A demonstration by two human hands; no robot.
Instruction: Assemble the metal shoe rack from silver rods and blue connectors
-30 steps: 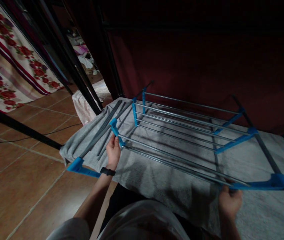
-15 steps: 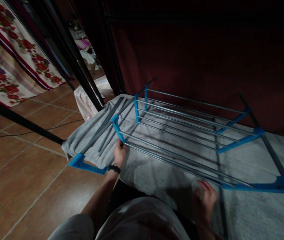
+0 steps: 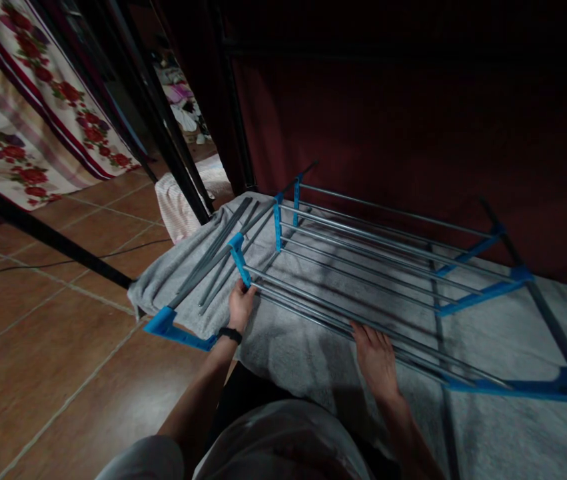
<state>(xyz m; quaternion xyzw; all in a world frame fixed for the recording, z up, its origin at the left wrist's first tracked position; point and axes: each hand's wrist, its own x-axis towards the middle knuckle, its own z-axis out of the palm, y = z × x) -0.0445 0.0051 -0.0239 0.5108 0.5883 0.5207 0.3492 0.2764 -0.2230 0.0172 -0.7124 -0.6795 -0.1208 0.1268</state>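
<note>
A rack of thin metal tubes (image 3: 343, 222) joined by blue plastic brackets lies on a grey blanket (image 3: 308, 353). My left hand (image 3: 241, 307) is closed round the lower end of a blue bracket (image 3: 239, 259), where the front tubes meet it. Its fingertips are partly hidden behind the bracket. My right hand (image 3: 376, 357) has its fingers curled over the front metal tube (image 3: 316, 297), right of its middle. Another blue bracket (image 3: 178, 330) sticks out at the near left end, beside my left wrist. At the right end, a long blue bracket (image 3: 528, 385) holds the front tubes.
Several loose grey tubes (image 3: 218, 240) lie on the blanket at the left. A dark red panel (image 3: 388, 133) rises behind the rack. Black metal poles (image 3: 48, 233) cross the left side above the tiled floor (image 3: 88, 353). A floral curtain (image 3: 28, 113) hangs at the far left.
My right hand has moved left and forward from beside the rack and now grips the front tube. My left hand stays on the bracket. The view has shifted slightly.
</note>
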